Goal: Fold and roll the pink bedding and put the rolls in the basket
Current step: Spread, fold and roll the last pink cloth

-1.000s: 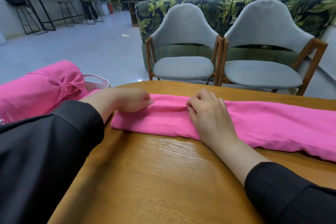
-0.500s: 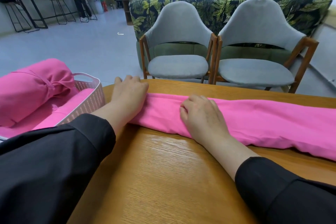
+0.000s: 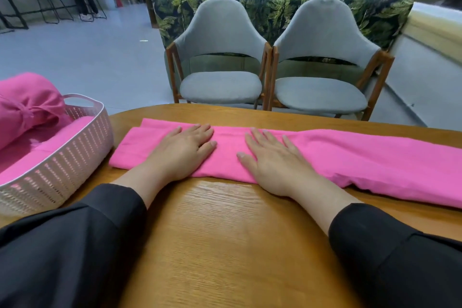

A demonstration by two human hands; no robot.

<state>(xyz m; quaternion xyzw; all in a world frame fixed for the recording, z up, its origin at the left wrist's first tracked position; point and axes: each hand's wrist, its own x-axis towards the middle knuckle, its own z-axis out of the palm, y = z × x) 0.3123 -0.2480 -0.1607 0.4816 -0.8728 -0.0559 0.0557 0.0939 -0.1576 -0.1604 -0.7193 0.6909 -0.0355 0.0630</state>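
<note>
Both hands, left (image 3: 183,150) and right (image 3: 272,157), press flat with spread fingers on the long folded pink fabric strip (image 3: 350,155) on the grained wooden bench (image 3: 225,245).

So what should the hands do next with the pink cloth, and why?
Probably curl the fingers under the short end by the basket and start rolling rightward. The pink strip already lies folded flat on the table, with the left hand and right hand pressing it smooth.

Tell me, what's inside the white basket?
The white woven plastic basket holds a rolled pink bedding bundle on flat pink fabric. Its bottom is covered.
</note>
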